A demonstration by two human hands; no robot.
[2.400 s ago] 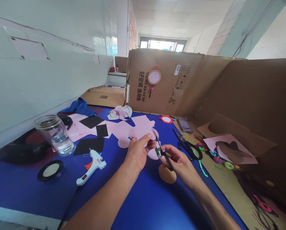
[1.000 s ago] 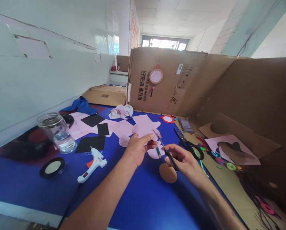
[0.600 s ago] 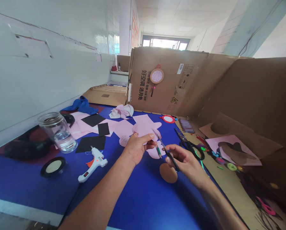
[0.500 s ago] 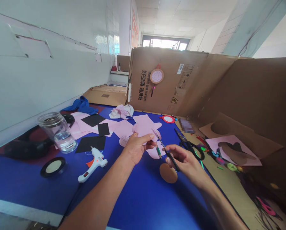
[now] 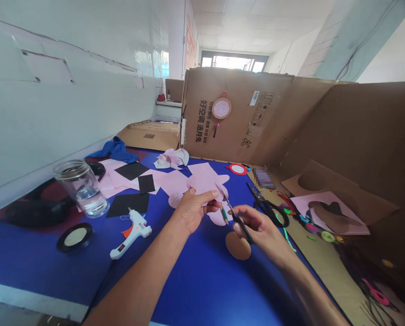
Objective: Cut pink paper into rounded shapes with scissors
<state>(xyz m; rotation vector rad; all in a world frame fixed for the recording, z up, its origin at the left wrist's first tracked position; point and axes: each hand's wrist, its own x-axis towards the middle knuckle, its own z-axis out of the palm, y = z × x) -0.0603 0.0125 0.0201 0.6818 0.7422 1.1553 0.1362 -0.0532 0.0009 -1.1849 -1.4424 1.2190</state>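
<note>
My left hand (image 5: 193,209) pinches a pink paper sheet (image 5: 206,179) and holds it up over the blue table (image 5: 195,280). My right hand (image 5: 258,228) grips small black scissors (image 5: 234,216), their blades meeting the sheet's right edge. A green pencil (image 5: 224,214) lies just under the blades. A round brown cardboard disc (image 5: 238,246) rests on the table below my right hand. A pink offcut (image 5: 218,218) lies under the scissors.
A white glue gun (image 5: 129,234), a black tape roll (image 5: 74,237) and a glass jar (image 5: 82,188) sit at left. Pink and black paper pieces (image 5: 134,181) cover the far table. Larger black scissors (image 5: 267,203) lie right. Cardboard walls (image 5: 325,131) close off the back and right.
The scissors have shifted slightly along the pink sheet's edge while both hands stay close together. The view has drifted a little; nothing else on the table moved.
</note>
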